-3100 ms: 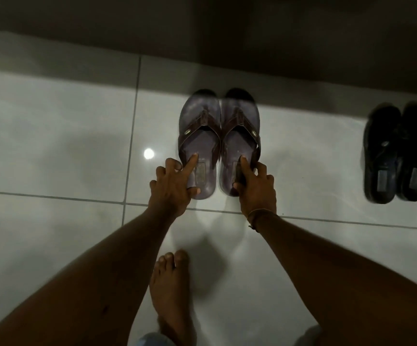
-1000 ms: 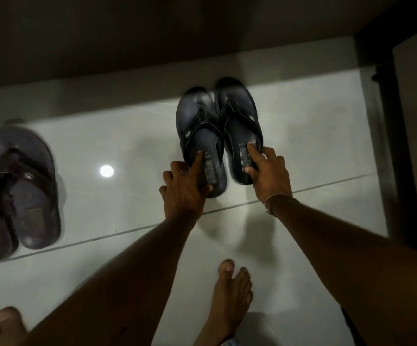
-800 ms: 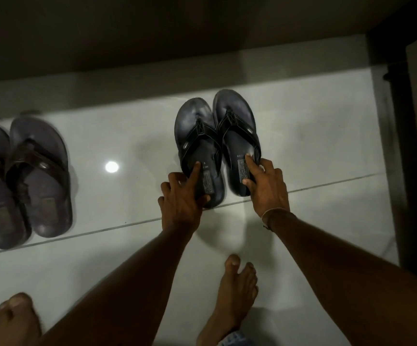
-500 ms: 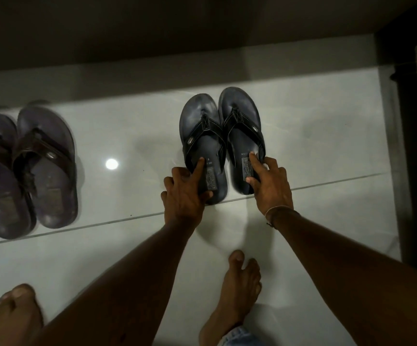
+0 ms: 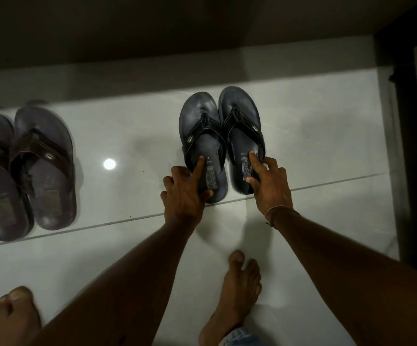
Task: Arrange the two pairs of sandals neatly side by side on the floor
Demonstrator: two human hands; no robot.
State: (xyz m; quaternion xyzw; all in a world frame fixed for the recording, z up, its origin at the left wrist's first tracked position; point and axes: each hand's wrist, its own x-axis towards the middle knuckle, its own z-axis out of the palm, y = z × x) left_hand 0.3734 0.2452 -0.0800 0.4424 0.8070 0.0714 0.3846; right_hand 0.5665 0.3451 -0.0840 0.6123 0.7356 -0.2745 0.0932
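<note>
**Open tile between the pairs, tight on the right**

Wide bare floor (image 5: 132,136) between brown pair (image 5: 25,168) and black pair (image 5: 221,138), broken only by a lamp glare. Behind both pairs, close against a dark wall (image 5: 152,33). Right of black pair, a narrower strip, then a dark frame (image 5: 400,146). In front: bare feet (image 5: 237,288), both forearms crossing.

I'm barefoot at home, by the look of it: glossy pale floor tiles (image 5: 302,151), worn sandals (image 5: 45,168) parked along a dark wall (image 5: 152,28), a doorframe (image 5: 402,121) beside me.
</note>
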